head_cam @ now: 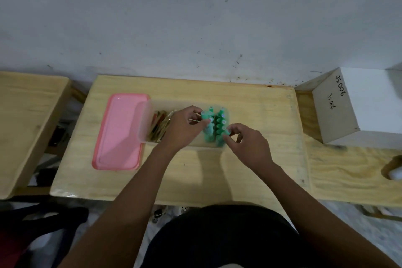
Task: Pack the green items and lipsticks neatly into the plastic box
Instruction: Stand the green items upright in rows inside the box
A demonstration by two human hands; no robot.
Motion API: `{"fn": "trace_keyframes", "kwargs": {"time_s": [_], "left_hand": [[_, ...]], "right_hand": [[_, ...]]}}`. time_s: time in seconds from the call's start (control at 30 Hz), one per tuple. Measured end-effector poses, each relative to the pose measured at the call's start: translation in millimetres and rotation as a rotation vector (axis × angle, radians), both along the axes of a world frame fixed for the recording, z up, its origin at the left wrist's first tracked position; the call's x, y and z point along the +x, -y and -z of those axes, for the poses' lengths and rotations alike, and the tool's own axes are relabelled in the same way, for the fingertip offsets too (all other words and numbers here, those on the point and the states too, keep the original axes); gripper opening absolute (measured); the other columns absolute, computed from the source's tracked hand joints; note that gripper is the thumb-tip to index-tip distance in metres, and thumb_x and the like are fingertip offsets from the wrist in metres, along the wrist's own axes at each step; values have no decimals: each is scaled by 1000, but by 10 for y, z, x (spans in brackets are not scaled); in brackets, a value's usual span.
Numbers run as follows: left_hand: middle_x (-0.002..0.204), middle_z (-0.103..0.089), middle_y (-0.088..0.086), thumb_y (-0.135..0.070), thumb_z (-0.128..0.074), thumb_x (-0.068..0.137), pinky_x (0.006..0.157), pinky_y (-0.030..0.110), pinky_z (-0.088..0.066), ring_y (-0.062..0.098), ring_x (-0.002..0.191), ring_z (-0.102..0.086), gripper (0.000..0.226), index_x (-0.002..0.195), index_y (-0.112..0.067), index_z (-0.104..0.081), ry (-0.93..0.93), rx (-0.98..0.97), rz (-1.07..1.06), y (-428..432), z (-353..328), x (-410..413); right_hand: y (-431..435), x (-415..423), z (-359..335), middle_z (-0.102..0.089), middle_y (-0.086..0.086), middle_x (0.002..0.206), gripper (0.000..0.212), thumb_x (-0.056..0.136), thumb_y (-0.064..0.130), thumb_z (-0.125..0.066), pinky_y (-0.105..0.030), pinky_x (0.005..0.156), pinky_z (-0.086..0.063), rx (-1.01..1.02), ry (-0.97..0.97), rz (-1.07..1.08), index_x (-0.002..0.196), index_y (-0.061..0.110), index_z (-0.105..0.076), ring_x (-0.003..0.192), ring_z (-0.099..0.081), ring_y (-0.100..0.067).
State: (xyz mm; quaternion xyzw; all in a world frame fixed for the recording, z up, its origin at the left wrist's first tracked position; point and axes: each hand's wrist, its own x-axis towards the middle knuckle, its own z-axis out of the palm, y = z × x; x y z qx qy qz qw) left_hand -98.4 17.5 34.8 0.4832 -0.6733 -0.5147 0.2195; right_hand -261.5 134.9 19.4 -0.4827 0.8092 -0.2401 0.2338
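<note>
Box, clear plastic, rectangular, open-topped (144, 122): head view, mid-way along pale wooden table (195, 176), long side toward the person. Contents:
- lipsticks, gold-and-red cases (159, 125), lying heaped at the box's left end
- green tubes, small, plastic, w/ round caps (217, 128), standing upright in two tight rows at the right end

None of either kind is seen outside the box, so packing is judged nearly done. The step in hand looks like straightening the rows.

Left hand (182, 130): reaches over the box's middle, fingers curled narrow, thumb & fingertips pinching the top of a tube in the left row.

Right hand (248, 146): at the near right corner of the rows, thumb & forefinger close together on the cap of the nearest tube. Looks like a pinch; other fingers loosely bent.

Lid, pink plastic, rounded rectangle (118, 132): flat on the table just left of the box. Touching or overlapped by it, cannot tell which.

White cube marked "JS006" (339, 111): far right, well apart.

Risks, judged:
- The green tubes are tall, narrow & packed touching, so a sideways tug on one prob. topples its neighbours.
- The gap between rows & lipsticks leaves room for tubes to fall leftward.
- The lipstick heap is untidy & may sit too high for the lid to seat.
- The box looks light & poss. slides if pressed from one side.
</note>
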Motion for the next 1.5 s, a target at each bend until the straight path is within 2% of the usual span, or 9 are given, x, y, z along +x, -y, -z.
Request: {"fn": "trace_keyframes", "kwargs": {"time_s": [0.1, 0.23, 0.33, 0.47, 0.67, 0.8, 0.97, 1.2, 1.5], "left_hand": [[80, -72, -2, -25, -77, 77, 77, 24, -54, 7, 73, -67, 18, 88, -17, -66, 19, -14, 7, -34, 24, 115], [75, -66, -12, -23, -78, 76, 72, 19, -53, -4, 65, -61, 14, 81, -22, -65, 64, -54, 16, -89, 74, 175], [77, -65, -9, -23, -78, 76, 64, 11, -48, 0, 68, -61, 15, 87, -17, -68, 104, -48, 26, -147, 132, 158], [83, -66, 1, -29, -77, 76, 63, 17, -43, 11, 72, -60, 25, 96, -16, -70, 196, -81, 25, -210, 241, 97], [72, -62, -2, -22, -76, 75, 54, 15, -39, 5, 61, -54, 19, 91, -12, -70, 269, -29, -15, -257, 307, 13], [74, -64, -2, -23, -77, 73, 58, 23, -47, 12, 66, -59, 15, 82, -15, -68, 323, -9, -10, -267, 347, -14], [76, -64, -1, -22, -76, 72, 66, 32, -53, 15, 70, -62, 14, 83, -18, -68, 375, 6, 13, -273, 384, -43], [81, -68, 0, -26, -77, 71, 69, 32, -53, 14, 71, -61, 21, 88, -15, -71, 403, 15, 33, -288, 400, -84], [81, -62, -4, -29, -76, 73, 73, 31, -53, 15, 78, -62, 25, 93, -14, -71, 437, 18, 55, -287, 374, -121]], "right_hand": [[7, 95, 53, -68, 20, 95, 18, 88, 47, -60, -27, 64, -47, 68, -166, -57, 103, 37, -64, 80, -59, -7], [6, 149, 118, -69, 16, 100, 21, 88, 44, -60, -29, 67, -49, 79, -280, -81, 106, 36, -68, 94, -59, -11], [17, 166, 147, -67, 12, 100, 22, 88, 43, -62, -27, 64, -44, 89, -333, -94, 106, 34, -71, 98, -56, -12], [102, 171, 125, -65, 10, 99, 22, 86, 43, -64, -26, 65, -40, 163, -309, -69, 105, 34, -72, 98, -57, -13], [239, 183, 92, -69, 9, 98, 16, 83, 35, -67, -29, 69, -47, 244, -317, -61, 98, 33, -72, 95, -61, -15], [240, 189, 106, -70, 9, 97, 14, 85, 30, -64, -29, 68, -47, 233, -340, -68, 95, 32, -73, 96, -60, -15], [229, 183, 94, -65, 9, 99, 11, 85, 33, -66, -29, 63, -44, 202, -341, -101, 92, 32, -74, 97, -56, -14], [181, 83, 122, -61, 10, 105, 14, 84, 39, -69, -30, 71, -46, 181, -211, -142, 94, 32, -74, 102, -55, -12], [151, 25, 130, -59, 7, 104, 19, 84, 45, -68, -33, 75, -50, 192, -170, -120, 95, 31, -74, 102, -56, -12]]}}
